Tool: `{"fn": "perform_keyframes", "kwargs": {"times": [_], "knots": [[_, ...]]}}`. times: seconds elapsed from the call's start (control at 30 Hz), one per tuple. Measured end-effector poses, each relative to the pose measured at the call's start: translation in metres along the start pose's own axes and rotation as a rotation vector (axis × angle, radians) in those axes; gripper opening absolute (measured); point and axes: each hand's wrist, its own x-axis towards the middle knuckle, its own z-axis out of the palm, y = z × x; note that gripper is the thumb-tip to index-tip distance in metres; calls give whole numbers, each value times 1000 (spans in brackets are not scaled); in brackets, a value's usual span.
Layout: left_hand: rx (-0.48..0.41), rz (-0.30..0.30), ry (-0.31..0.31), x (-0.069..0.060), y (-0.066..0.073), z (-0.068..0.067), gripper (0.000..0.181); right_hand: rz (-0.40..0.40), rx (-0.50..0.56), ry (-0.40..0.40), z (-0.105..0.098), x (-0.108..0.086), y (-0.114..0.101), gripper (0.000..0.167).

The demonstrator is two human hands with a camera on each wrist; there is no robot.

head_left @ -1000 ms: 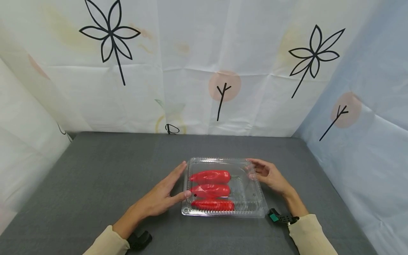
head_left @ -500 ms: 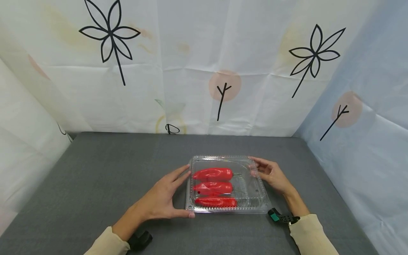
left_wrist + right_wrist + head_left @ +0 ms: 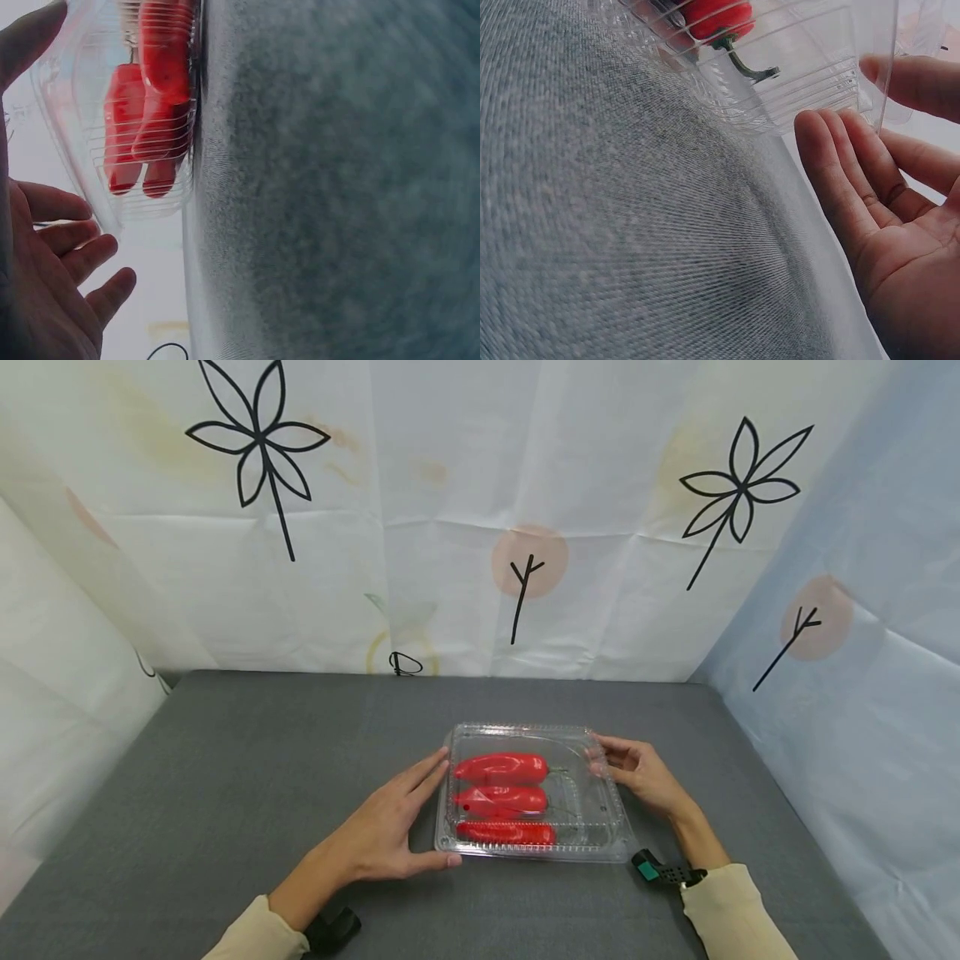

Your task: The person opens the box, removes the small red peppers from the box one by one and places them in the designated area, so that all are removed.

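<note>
Clear container [image 3: 592,810] of red peppers [image 3: 502,799], apparently being positioned on gray table [image 3: 300,752] between spread, ungripping left hand [image 3: 386,831] and loosely bent right hand [image 3: 645,777], with hold there unclear; next calling for even guidance.

Wrist views crop the left hand [image 3: 45,274], the right hand [image 3: 911,251] and the clear container [image 3: 817,86].
The left hand runs off its view's left edge, the right hand off its own right edge; the container and some red peppers [image 3: 165,60] pass out at the top; in the head view, both sleeves [image 3: 738,912] leave by the bottom edge; the black wrist device [image 3: 333,932] is partly hidden; the left wrist view blurs the surface [image 3: 345,187].
</note>
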Motion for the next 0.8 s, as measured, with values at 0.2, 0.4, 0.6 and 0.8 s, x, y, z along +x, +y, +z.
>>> {"fn": "perform_keyframes", "kwargs": {"times": [0.2, 0.4, 0.6, 0.8], "knots": [[89, 50, 31, -1, -1, -1, 104, 29, -32, 12, 1, 0, -2, 55], [77, 126, 88, -1, -4, -1, 99, 11, 12, 13, 1, -1, -2, 55], [-45, 95, 70, -1, -6, 1, 98, -1, 31, 7, 0, -2, -1, 55], [-227, 20, 25, 0, -6, 5, 100, -19, 21, 18, -1, -1, 0, 55]]}}
